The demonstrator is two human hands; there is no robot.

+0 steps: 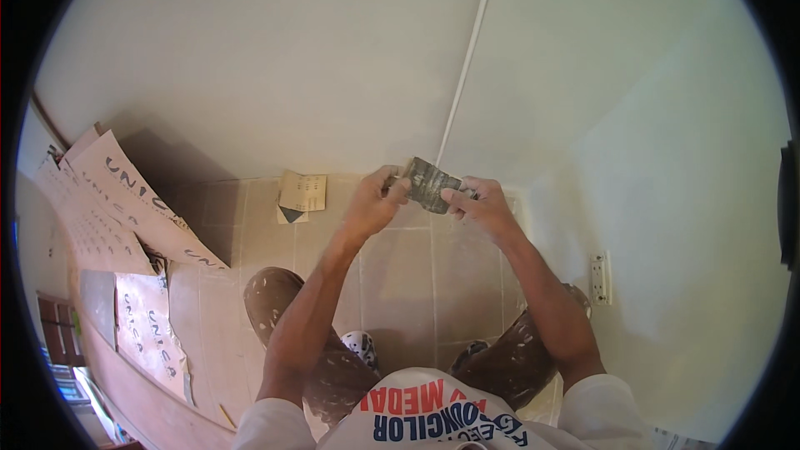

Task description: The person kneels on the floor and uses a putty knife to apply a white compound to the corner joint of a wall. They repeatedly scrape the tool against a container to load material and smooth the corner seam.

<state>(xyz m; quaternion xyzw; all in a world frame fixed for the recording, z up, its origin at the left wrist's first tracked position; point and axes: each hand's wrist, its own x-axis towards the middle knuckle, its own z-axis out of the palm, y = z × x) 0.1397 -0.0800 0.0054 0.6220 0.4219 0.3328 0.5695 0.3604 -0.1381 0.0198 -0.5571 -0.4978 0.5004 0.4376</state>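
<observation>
My left hand (375, 204) pinches the left end of a dark, dusty, mottled piece of what looks like sandpaper (430, 180), and my right hand (487, 208) grips its right end, thumb across the face. Both hands hold it raised in front of me, above the tiled floor and near the pale wall. A thin white strip (468, 50) runs up that wall behind the sheet. My paint-spattered knees are bent on either side below my forearms.
Large printed pinkish boards or paper sheets (117, 192) lean and lie at the left. Small tan and dark paper squares (302, 190) lie by the wall's foot. A white socket strip (600, 279) is at right. Pale walls (667, 158) meet in a corner ahead-right.
</observation>
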